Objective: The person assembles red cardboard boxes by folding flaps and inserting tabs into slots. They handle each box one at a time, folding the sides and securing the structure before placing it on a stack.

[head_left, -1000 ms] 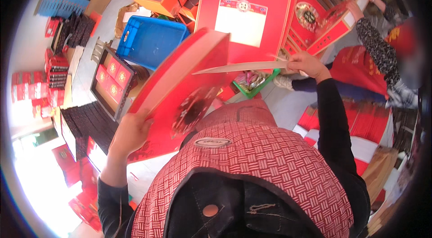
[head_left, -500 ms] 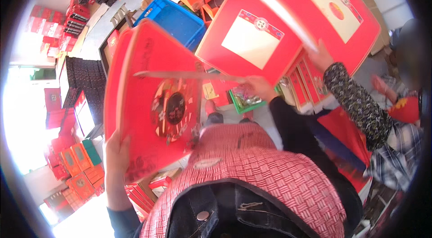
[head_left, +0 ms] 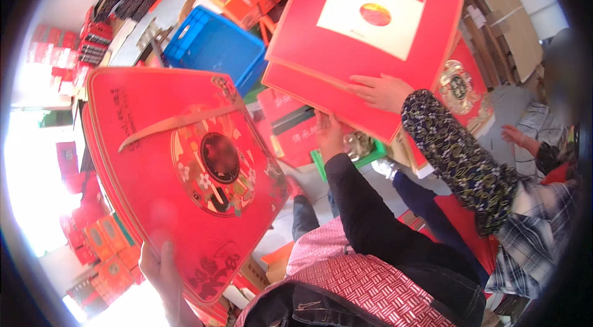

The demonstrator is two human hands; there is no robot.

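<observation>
Between our left hand [head_left: 162,271], gripping the red carton [head_left: 154,203], and our right hand [head_left: 329,132], a gap drops to the floor [head_left: 275,220] — a hand could pass there. Above our right hand the red panels [head_left: 352,58] bar the way, a co-worker's hand [head_left: 386,93] lying across them — and the green basket [head_left: 378,151] sits just to its lower right.

Black right sleeve [head_left: 383,219], red-and-white basketweave apron [head_left: 377,284], dark, possibly denim garment [head_left: 278,314], pale stitching [head_left: 309,306]
</observation>
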